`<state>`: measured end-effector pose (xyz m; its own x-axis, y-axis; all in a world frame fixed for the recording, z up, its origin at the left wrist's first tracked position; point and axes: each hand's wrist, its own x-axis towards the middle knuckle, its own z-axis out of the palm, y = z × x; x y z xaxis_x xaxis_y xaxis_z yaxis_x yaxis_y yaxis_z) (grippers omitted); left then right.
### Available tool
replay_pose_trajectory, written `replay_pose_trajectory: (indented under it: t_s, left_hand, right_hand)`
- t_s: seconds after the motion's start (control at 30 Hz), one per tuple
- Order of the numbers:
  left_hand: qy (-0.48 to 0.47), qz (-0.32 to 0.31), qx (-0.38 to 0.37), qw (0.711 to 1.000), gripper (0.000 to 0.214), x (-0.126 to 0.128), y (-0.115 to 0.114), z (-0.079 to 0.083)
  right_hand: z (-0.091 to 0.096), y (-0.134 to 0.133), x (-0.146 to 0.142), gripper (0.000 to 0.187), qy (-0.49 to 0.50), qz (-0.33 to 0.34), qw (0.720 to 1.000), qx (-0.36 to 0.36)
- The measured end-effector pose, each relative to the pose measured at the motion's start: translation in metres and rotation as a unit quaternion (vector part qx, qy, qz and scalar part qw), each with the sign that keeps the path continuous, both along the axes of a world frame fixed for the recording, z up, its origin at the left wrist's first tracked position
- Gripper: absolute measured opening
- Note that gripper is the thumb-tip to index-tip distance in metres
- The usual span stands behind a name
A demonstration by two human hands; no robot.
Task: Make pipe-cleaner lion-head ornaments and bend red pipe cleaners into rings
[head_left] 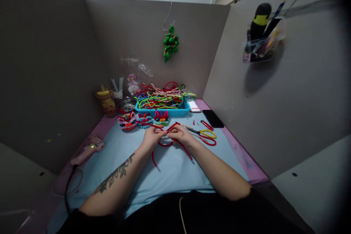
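Note:
Red pipe cleaners are pinched between both of my hands above the blue cloth, bent into a loop with loose ends hanging toward me. My left hand grips them at the left, fingertips closed. From the right, my right hand pinches the same pieces, its fingertips almost meeting the left ones. Scissors with yellow and red handles lie just right of my right hand. Behind my hands stand small pipe-cleaner animal heads: a pink and red one, a blue one and a multicoloured one.
A blue tray heaped with coloured pipe cleaners stands at the back. A phone lies right, a glue gun with its cord left. Grey panels enclose three sides; a tool holder hangs on the right one.

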<state>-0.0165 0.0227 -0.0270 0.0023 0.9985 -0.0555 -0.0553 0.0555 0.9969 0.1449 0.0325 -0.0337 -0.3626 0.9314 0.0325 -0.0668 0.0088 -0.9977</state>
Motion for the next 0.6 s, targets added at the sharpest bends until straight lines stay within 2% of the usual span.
replay_pose_trajectory:
  t_s: [0.23,0.4,0.6]
  left_hand:
    - [0.010,0.008,0.010,1.000,0.038,0.0017,0.0011,-0.0024]
    - [-0.004,-0.030,0.003,1.000,0.035,0.0018,-0.0014,-0.0006]
    - [-0.029,-0.069,-0.018,0.997,0.042,0.0005,-0.0019,-0.0004]
  right_hand:
    - [-0.0028,0.0039,-0.0026,0.028,0.013,-0.026,0.999,0.030]
    - [0.0009,0.0025,-0.0024,0.028,0.012,-0.019,0.999,0.038]
    - [0.0036,0.0015,0.0016,0.021,0.004,-0.013,0.999,0.036]
